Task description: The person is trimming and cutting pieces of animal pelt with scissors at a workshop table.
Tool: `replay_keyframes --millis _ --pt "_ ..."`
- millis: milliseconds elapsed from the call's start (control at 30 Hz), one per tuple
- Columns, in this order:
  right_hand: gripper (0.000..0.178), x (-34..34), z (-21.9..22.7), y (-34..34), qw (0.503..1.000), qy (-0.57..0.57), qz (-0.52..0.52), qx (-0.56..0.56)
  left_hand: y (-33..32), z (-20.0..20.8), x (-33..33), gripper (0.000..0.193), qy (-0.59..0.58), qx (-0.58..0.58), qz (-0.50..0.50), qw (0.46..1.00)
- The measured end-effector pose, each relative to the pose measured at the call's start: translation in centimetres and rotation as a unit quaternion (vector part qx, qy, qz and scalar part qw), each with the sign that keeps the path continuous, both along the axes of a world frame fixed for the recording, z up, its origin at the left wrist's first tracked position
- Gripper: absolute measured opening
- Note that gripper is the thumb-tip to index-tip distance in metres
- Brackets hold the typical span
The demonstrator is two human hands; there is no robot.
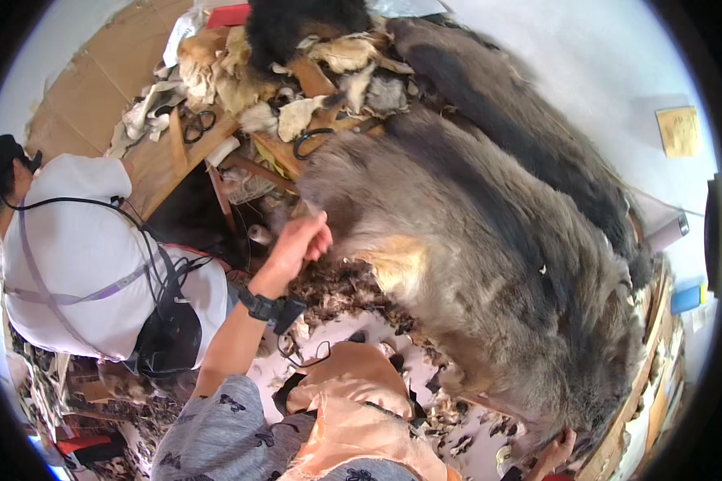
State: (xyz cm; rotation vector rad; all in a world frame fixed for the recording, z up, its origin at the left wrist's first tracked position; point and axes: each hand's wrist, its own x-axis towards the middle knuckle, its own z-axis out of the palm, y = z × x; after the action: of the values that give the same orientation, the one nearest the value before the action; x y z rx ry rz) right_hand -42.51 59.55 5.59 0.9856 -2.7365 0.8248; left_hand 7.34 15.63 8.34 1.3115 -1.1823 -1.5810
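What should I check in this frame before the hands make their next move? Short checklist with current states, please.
1. Front grey-brown fur pelt laid hair side up: ok, its dark middle band shows.
2. Right hand at the pelt's near edge: ok; its grip is hard to judge.
3. Left hand empty: cannot tell; its fingers are curled beside the pelt's left edge.
4. Black-handled scissors clear of the pelt: cannot tell; they lie close by its far left end.
5. Co-worker's hands clear: cannot tell; they are out of sight.
6. Fur scraps tidied away: not ok, many lie strewn about.
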Motion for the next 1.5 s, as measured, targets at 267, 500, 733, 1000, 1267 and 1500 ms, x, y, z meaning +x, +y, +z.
replay_keyframes --millis 267,500,733,1000,1267,1500 --pt "0.027 -0.2 -0.3 0.0 0.999 -0.027 -0.021 0.026 -12.3 -1.3 5.1 0.027 -0.359 -0.269 0.214 0.868" --pt "0.017 -0.7 -0.7 -0.1 0.999 -0.046 0.003 -0.010 -17.7 1.1 3.6 0.035 -0.536 -0.149 0.063 0.829" --pt "0.012 0.1 -0.4 -0.3 1.000 -0.006 -0.015 -0.006 -15.9 5.7 2.0 0.010 -0.059 0.022 0.001 0.998" --pt "0.021 0.9 0.2 -1.4 0.992 0.110 -0.004 0.056 -10.9 7.5 2.9 0.011 -0.056 -0.218 0.054 0.973" --pt "0.024 10.6 8.5 -13.0 0.998 -0.051 0.030 -0.030 -4.2 10.1 1.0 0.024 0.078 -0.285 -0.015 0.955" --pt "0.059 17.6 12.2 -25.8 0.912 -0.072 0.362 -0.181 1.5 7.2 -6.4 0.027 0.143 -0.262 -0.125 0.946"
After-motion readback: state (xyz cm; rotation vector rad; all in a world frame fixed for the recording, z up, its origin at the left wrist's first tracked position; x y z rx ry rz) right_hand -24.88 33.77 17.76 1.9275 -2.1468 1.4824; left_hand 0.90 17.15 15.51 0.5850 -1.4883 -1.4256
